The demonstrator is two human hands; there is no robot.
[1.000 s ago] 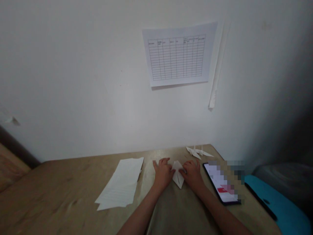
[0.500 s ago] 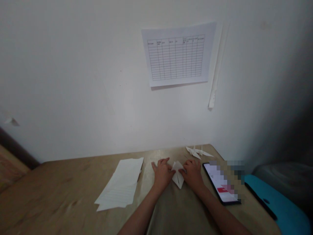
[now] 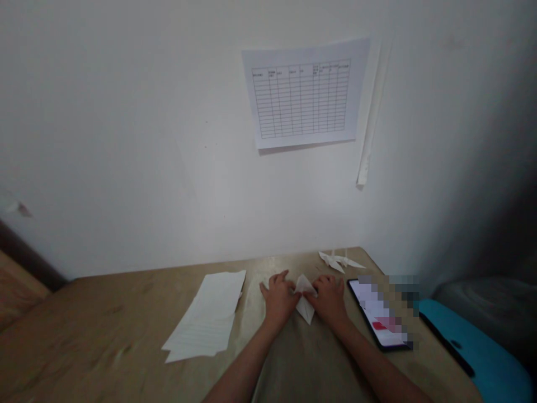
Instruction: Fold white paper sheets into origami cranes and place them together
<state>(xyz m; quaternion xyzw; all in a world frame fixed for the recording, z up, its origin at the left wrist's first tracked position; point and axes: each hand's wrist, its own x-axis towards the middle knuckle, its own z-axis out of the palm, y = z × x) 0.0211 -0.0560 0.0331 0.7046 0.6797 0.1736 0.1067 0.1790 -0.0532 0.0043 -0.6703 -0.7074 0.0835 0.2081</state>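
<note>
In the head view, my left hand point(image 3: 277, 299) and right hand point(image 3: 329, 302) have closed inward, both grasping the folded paper point(image 3: 305, 312) between them at 12 o'clock on the table point(image 3: 104, 319). Loose sheets point(image 3: 205, 316) lie at 11 o'clock, a phone point(image 3: 375, 313) at 1 o'clock, and folded pieces point(image 3: 339, 261) beyond the hands.

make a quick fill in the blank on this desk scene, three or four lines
The bare left hand and bare right hand both touch a folded white paper shape, which lies ____ them.
A loose stack of white paper sheets lies on the tan wooden table, to the ____ of the hands.
A black smartphone lies screen ____ to the right of the hands.
A printed white grid chart is fixed to the ____ above the table.

between; left; up; wall
</note>
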